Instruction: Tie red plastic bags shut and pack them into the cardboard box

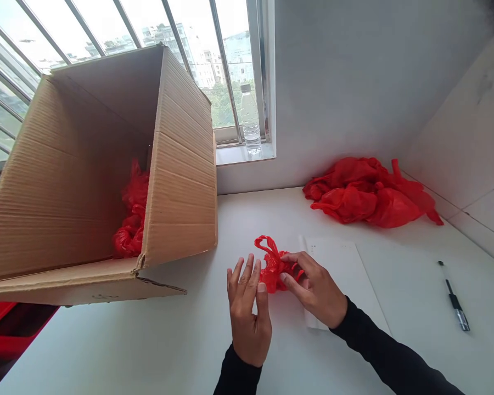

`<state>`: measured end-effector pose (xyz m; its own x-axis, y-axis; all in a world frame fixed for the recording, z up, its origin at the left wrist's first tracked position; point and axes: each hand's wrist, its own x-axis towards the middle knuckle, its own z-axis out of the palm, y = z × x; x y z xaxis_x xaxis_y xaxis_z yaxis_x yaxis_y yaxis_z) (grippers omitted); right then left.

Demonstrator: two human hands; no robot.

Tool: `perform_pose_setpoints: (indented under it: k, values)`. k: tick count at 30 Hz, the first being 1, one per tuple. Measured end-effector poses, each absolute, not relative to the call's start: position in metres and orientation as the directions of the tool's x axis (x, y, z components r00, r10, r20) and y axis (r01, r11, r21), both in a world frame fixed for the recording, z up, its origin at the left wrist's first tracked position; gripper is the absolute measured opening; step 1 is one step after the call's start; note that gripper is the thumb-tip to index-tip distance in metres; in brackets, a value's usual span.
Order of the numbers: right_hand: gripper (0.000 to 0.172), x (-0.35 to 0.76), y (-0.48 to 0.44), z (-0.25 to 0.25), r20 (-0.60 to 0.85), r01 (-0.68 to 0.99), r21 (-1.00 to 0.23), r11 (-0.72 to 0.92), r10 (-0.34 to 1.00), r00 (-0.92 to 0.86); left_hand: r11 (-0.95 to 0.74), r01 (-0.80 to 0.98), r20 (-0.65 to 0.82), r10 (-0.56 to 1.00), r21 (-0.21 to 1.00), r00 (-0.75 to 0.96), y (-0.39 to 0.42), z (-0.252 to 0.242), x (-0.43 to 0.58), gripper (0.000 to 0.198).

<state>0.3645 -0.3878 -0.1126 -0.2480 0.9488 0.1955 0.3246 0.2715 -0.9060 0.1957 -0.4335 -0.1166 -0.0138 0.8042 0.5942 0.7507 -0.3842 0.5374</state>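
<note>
A crumpled red plastic bag [274,270] lies on the white table between my hands, one handle loop sticking up at its top. My right hand [318,286] pinches the bag's right side between thumb and fingers. On the bag's left side is my left hand [249,312], its fingers stretched out and apart, the fingertips near or against the plastic. Beneath my right hand and the bag's right edge lies a white paper booklet [346,269].
A large open cardboard box [181,164] with red bags [134,219] inside stands at the left. More red bags [370,192] are heaped by the back wall. A pen [455,299] lies at the right. A water bottle [251,120] stands on the windowsill.
</note>
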Motion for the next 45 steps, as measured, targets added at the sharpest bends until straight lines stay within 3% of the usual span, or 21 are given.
perform_pose_setpoints:
  k: [11,15,17,21,28,34,39,45]
  values:
    - [0.017,0.364,-0.396,-0.11,0.158,0.287,-0.927,0.243,0.944,-0.289,-0.32,0.623,0.477,0.874,0.714,-0.097,-0.433,-0.114,0.196,0.027]
    - [0.028,0.362,-0.397,-0.113,0.173,0.299,-0.913,0.276,0.928,-0.33,-0.279,0.559,0.429,0.89,0.781,-0.155,-0.432,-0.112,0.198,0.008]
    - [0.033,0.363,-0.396,-0.116,0.174,0.316,-0.902,0.293,0.919,-0.354,-0.247,0.521,0.391,0.901,0.817,-0.186,-0.433,-0.11,0.196,0.008]
    - [0.019,0.366,-0.396,-0.121,0.157,0.345,-0.889,0.302,0.908,-0.389,-0.191,0.464,0.358,0.883,0.865,-0.304,-0.437,-0.104,0.189,0.01]
    - [0.01,0.372,-0.4,-0.123,0.108,0.35,-0.903,0.25,0.919,-0.378,-0.172,0.369,0.372,0.719,0.913,-0.586,-0.435,-0.09,0.16,0.018]
    - [0.011,0.373,-0.401,-0.121,0.081,0.308,-0.931,0.197,0.932,-0.352,-0.042,0.202,0.115,0.923,0.979,-0.368,-0.437,-0.108,0.158,0.04]
    - [0.015,0.369,-0.401,-0.124,0.041,0.259,-0.955,0.143,0.931,-0.364,-0.044,0.359,0.121,0.974,0.932,-0.194,-0.445,-0.123,0.179,0.067]
    - [0.036,0.377,-0.402,-0.134,-0.041,0.311,-0.948,0.064,0.946,-0.322,-0.012,0.366,0.101,0.969,0.931,-0.224,-0.441,-0.127,0.172,0.029]
